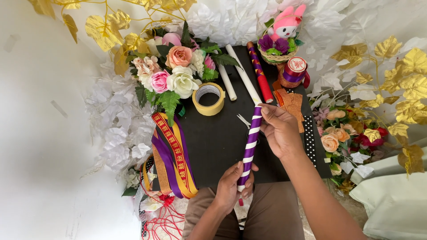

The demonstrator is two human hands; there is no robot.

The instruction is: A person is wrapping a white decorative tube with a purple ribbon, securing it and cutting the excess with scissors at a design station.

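At the bottom centre of the frame the left hand (232,186) is closed around the lower end of a white stick (249,145) that is being wrapped in a spiral of purple ribbon (251,138), with a little red showing just below the grip. The stick rises at a slight tilt over the person's lap and the near edge of a black board (213,142). Above it, right of centre, the right hand (279,129) pinches the ribbon at the stick's upper end between thumb and fingertips. To do this step well, it seems best to keep the ribbon taut, hold its angle steady so the white gaps stay even, and turn the stick with the lower hand instead of letting go at the top. To the left, purple, gold and red ribbons (174,155) hang over the board's edge. Farther up lie a roll of tape (208,98), two plain white sticks (242,73) and a finished red and purple stick (260,73). At the top a flower bouquet (171,73) sits on the left and a small basket (278,53) with a pink toy on the right.
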